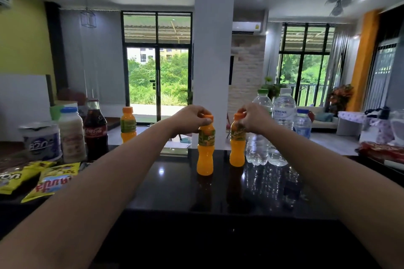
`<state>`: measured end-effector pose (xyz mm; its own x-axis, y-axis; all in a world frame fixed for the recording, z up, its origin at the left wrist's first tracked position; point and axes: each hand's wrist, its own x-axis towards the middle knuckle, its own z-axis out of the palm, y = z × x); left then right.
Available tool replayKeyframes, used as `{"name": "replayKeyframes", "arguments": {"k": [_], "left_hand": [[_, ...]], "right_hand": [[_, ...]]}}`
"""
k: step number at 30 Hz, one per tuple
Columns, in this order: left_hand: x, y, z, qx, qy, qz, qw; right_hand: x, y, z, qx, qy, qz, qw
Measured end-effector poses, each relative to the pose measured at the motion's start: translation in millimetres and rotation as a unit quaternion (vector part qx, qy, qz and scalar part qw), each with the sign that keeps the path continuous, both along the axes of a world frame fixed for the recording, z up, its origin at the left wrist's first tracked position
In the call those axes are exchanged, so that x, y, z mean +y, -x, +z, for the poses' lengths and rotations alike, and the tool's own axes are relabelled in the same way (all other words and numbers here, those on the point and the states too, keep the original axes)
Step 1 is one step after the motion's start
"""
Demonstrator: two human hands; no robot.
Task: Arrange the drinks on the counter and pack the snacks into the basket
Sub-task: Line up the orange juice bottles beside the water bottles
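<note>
Pinching the orange cap of 1 juice bottle (205, 148), my left hand (190, 119) is closed on it from above, and my right hand (251, 119) is closed the same way on the cap of a second juice bottle (237, 146). Both bottles stand upright on the black counter (175, 181), near the middle, apart from each other. The second one stands just beside the water bottles (271, 129) toward the far right edge. A third juice bottle (128, 124) stands alone toward the far left, nearer my left hand, so I judge this hand should fetch it. The snack packets (50, 179) lie at the left edge.
</note>
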<state>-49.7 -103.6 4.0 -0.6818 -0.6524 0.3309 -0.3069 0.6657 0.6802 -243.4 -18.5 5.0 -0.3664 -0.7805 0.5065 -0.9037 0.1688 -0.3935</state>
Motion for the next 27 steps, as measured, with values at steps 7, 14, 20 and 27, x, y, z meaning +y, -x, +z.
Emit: {"name": "replayKeyframes", "arguments": {"k": [7,14,20,27], "left_hand": [[2.6,12.9,-3.2,0.008,0.0,-0.01,1.0],[6.6,23.6,-3.3,0.008,0.016,-0.003,1.0],[8.0,24.7,-2.3,0.003,0.014,-0.006,1.0],[9.6,28.4,-2.6,0.002,0.004,-0.011,1.0]], "right_hand": [[-5.6,9.2,-2.1,-0.002,0.004,-0.017,1.0],[-16.6,11.3,-10.2,0.028,0.036,-0.04,0.998],[-17.4,13.1,-8.9,0.107,0.014,-0.05,0.993],[-3.7,11.0,-14.4,0.141,0.022,-0.047,0.989]]}}
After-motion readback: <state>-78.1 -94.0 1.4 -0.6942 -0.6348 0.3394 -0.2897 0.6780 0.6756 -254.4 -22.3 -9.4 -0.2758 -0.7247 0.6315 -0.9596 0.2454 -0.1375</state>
